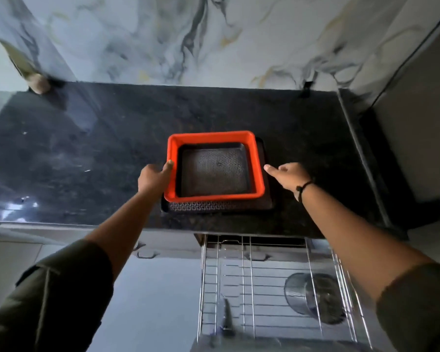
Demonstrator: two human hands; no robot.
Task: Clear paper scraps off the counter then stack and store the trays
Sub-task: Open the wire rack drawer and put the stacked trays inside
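While right hand (288, 177) hovers open, left hand (154, 177) grips orange tray (214, 136).

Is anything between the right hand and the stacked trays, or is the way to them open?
Nothing visible. The right hand hovers open just right of the orange tray, with only bare counter between. The left hand already touches its left rim.

The orange tray (215, 138) covers most of the dark tray (219, 206) beneath. Left hand's (154, 177) fingers curl out of sight. A blurred object (38, 83) sits at the desk's (87, 148) far corner.
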